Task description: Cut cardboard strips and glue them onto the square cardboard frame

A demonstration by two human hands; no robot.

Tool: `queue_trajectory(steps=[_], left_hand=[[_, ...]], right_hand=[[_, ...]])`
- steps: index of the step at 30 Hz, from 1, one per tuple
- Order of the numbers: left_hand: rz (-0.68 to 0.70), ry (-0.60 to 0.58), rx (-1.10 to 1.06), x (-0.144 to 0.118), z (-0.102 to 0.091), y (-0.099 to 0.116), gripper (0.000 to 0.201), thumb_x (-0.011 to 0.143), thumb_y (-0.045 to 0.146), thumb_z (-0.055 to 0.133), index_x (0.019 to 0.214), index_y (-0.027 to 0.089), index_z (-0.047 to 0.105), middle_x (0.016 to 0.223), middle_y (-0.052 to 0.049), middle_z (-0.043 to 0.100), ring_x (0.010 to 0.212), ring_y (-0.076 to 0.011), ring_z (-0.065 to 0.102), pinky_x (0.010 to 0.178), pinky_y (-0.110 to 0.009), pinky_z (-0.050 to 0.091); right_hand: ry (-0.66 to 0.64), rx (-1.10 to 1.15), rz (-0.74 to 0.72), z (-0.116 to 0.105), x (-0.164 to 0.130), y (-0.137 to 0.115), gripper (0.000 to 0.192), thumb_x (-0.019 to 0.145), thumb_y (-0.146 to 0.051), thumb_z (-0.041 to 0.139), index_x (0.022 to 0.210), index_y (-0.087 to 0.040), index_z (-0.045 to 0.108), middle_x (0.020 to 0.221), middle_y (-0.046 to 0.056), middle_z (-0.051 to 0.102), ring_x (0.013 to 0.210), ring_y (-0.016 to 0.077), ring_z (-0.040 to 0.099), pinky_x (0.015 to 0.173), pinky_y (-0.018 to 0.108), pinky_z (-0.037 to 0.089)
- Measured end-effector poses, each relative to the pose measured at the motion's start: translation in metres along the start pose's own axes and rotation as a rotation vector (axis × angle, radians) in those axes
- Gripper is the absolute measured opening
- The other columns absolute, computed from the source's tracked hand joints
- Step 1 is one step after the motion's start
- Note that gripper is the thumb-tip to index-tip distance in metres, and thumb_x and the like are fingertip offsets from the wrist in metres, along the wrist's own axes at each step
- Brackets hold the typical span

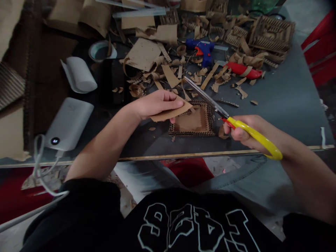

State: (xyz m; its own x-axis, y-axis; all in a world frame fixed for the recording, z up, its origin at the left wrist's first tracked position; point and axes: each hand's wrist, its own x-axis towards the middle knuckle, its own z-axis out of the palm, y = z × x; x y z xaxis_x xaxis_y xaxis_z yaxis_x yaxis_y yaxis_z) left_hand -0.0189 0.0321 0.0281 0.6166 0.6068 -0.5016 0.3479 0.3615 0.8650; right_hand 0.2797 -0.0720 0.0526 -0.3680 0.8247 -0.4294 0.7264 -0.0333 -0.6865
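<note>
My left hand (160,104) is closed on a flat piece of brown cardboard (172,113), pinched under the thumb. In my right hand (244,129) is a pair of scissors (249,131) with yellow and red handles, the fingers wrapped around the grips. The metal blades point up and left, past the cardboard piece and apart from it. On the table just below lies a square cardboard tray (193,122) with a raised corrugated border; the left hand and its piece partly cover the tray's upper left.
Cardboard scraps (170,75) litter the table's middle. Behind them lie a blue glue gun (202,49), a red-handled cutter (244,70) and layered corrugated squares (273,33). At left are a tape roll (102,51), a white roll (80,75) and a cabled power bank (69,122).
</note>
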Motion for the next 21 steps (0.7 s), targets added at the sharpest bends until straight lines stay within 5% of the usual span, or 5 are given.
queue_trajectory(steps=[6,15,21], left_hand=[[0.065,-0.076,0.027,-0.002,-0.002,-0.004,0.016,0.089,0.031,0.071,0.098,0.018,0.073,0.074,0.001,0.076,0.063,-0.0117,0.074,0.06,-0.018,0.055],[0.411,0.383,0.039,0.012,-0.001,-0.019,0.024,0.082,0.036,0.08,0.085,0.013,0.074,0.072,-0.002,0.072,0.061,-0.0088,0.066,0.05,-0.016,0.045],[0.409,0.403,0.016,0.013,-0.002,-0.019,0.023,0.079,0.036,0.081,0.084,0.014,0.075,0.075,-0.002,0.073,0.062,-0.0082,0.064,0.053,-0.016,0.046]], right_hand=[[-0.01,-0.042,-0.043,-0.001,-0.004,-0.005,0.088,0.08,-0.098,0.033,0.097,-0.016,0.061,0.07,-0.001,0.047,0.057,0.011,0.039,0.056,0.032,0.034],[-0.074,-0.139,0.008,-0.005,-0.002,-0.002,0.088,0.08,-0.097,0.032,0.1,-0.018,0.063,0.072,0.003,0.056,0.059,0.0139,0.043,0.059,0.033,0.036],[-0.078,-0.109,0.042,-0.005,-0.003,-0.01,0.079,0.078,-0.093,0.045,0.099,-0.018,0.061,0.07,0.003,0.058,0.053,0.0138,0.045,0.054,0.032,0.032]])
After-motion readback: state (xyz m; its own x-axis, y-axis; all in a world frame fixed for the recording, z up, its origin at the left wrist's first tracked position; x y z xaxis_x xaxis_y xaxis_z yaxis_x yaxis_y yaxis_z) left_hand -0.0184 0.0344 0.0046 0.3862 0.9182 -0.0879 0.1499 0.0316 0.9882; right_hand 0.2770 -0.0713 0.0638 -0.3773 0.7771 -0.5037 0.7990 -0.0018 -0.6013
